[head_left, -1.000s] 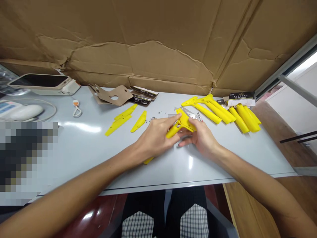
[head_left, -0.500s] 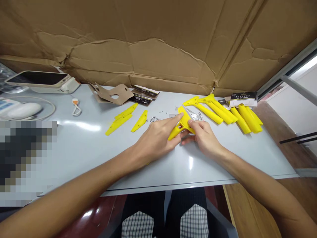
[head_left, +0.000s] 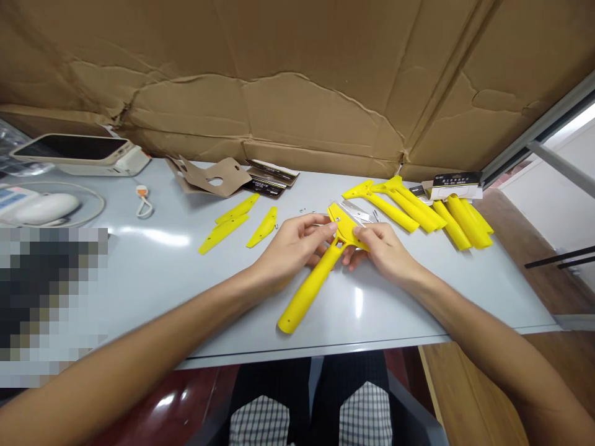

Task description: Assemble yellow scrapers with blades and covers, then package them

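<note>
A yellow scraper (head_left: 309, 288) with a round handle lies aslant between my hands, its handle end near the table's front edge. My left hand (head_left: 295, 244) grips the left side of its head, thumb on top by a small screw. On the head's right corner, my right hand (head_left: 385, 248) pinches with the thumb above and fingers beneath. A metal blade (head_left: 356, 212) shows along the head's far edge. Left of my hands lie flat yellow pieces (head_left: 263, 227). More yellow handles (head_left: 395, 212) rest beyond my right hand.
Opened cardboard packaging (head_left: 216, 176) lies at the back, before a tall cardboard sheet (head_left: 297, 118). A phone (head_left: 72, 147) on a white device, a white mouse (head_left: 49, 206) and a short cable (head_left: 143, 203) are at the left. Printed packaging (head_left: 455, 186) is back right.
My left hand has drawn back leftward from over the scraper, its index finger off the head and its thumb now on top. The scraper's whole handle has come into view.
</note>
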The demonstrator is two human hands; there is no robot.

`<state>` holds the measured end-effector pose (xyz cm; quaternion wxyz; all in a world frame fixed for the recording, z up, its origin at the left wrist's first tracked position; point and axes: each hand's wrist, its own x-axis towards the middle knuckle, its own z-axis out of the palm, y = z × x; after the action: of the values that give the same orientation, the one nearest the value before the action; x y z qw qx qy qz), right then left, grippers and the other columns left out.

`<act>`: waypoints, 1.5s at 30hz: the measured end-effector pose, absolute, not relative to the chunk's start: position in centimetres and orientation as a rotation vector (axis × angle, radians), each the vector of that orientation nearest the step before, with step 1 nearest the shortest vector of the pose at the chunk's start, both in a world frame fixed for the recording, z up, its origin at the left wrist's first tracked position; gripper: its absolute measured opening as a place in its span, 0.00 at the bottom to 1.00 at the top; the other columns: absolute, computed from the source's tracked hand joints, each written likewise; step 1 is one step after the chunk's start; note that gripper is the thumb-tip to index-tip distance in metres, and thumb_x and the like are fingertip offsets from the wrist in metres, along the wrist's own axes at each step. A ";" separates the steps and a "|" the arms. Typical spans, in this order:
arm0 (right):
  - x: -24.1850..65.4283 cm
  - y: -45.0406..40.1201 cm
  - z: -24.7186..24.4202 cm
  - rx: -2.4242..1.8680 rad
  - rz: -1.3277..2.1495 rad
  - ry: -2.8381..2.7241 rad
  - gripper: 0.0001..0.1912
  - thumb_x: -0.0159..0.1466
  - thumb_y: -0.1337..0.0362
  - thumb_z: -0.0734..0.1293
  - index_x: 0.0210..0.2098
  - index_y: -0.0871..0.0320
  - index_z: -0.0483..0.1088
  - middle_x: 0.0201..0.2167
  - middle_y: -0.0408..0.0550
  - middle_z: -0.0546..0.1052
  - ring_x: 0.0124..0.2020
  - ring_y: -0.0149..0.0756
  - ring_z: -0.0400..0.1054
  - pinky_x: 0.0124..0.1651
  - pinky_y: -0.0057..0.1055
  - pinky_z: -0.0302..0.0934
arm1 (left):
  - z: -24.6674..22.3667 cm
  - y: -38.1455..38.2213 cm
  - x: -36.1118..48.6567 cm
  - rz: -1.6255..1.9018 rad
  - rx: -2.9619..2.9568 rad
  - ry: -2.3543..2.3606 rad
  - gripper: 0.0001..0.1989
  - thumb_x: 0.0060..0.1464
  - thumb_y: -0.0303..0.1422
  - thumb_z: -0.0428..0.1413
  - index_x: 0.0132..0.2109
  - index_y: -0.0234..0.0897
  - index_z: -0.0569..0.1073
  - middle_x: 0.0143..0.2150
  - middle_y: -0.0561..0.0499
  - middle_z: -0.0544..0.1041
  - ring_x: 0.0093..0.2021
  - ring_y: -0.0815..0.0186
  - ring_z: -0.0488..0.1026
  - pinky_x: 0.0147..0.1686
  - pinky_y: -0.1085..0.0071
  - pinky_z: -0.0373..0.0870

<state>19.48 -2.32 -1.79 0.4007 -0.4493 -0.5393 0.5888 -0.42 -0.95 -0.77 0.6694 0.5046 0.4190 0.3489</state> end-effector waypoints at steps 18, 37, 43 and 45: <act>19.7 -2.1 -1.9 -1.241 1.238 -1.428 0.15 0.67 0.51 0.72 0.44 0.56 0.75 0.27 0.39 0.77 0.17 0.31 0.71 0.20 0.29 0.65 | 0.0 -1.8 0.4 0.791 1.153 1.191 0.12 0.69 0.34 0.56 0.35 0.36 0.74 0.25 0.51 0.77 0.19 0.69 0.74 0.16 0.76 0.70; 19.3 -2.4 -1.7 -1.138 1.383 -1.290 0.20 0.54 0.55 0.83 0.41 0.57 0.80 0.35 0.49 0.85 0.30 0.40 0.79 0.25 0.35 0.75 | 0.0 -1.8 0.0 0.797 1.293 1.209 0.11 0.66 0.36 0.58 0.35 0.36 0.77 0.25 0.50 0.77 0.19 0.66 0.73 0.17 0.71 0.69; 19.3 -2.2 -2.6 -1.147 1.387 -1.162 0.20 0.53 0.57 0.84 0.39 0.57 0.77 0.30 0.46 0.84 0.25 0.38 0.79 0.27 0.33 0.74 | -0.5 -1.1 -0.5 0.758 1.400 1.201 0.15 0.65 0.40 0.60 0.52 0.35 0.76 0.37 0.46 0.83 0.23 0.64 0.79 0.22 0.69 0.75; 19.4 -2.1 -2.7 -1.168 1.357 -1.130 0.20 0.54 0.57 0.83 0.39 0.57 0.77 0.29 0.45 0.84 0.23 0.37 0.78 0.27 0.32 0.73 | -0.4 -1.1 -0.9 0.810 1.528 1.249 0.30 0.60 0.40 0.65 0.65 0.38 0.68 0.44 0.45 0.85 0.26 0.63 0.81 0.25 0.69 0.75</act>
<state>19.37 -2.12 -2.74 0.4901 -0.4808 -0.4654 0.5586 -0.88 -1.10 -0.45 0.4830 0.6272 0.5125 0.3326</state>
